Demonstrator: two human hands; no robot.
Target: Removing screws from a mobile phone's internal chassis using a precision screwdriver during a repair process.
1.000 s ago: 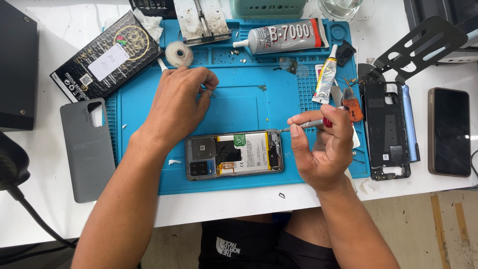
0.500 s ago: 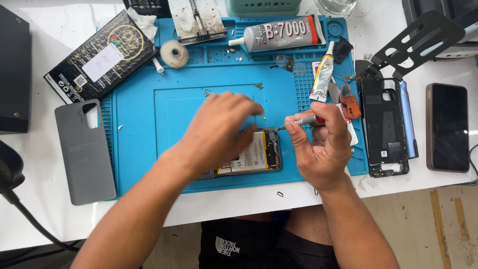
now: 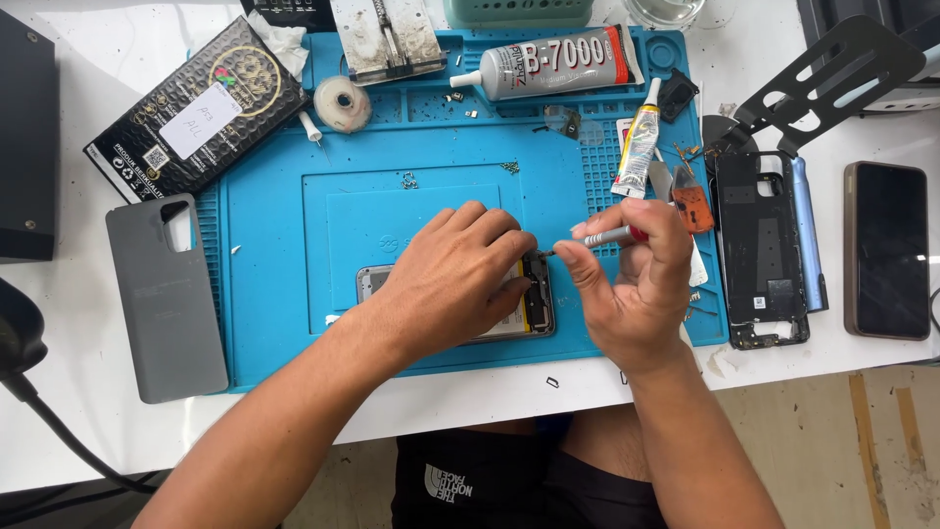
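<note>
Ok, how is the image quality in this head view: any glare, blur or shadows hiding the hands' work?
Head view: even, bright lighting, with sharp focus across the blue mat. No motion blur on the left hand or right hand. The white table is nearly washed out but shows no hard glare. Soft shadows only; the left hand itself covers most of the opened phone.

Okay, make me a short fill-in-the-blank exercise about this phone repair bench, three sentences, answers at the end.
1. The left hand rests on the opened phone, which lies on a ____ work mat.
2. The right hand holds a small ____ with a red grip.
3. The grey phone case lies to the ____ of the mat.

Missing words: blue; screwdriver; left
</note>
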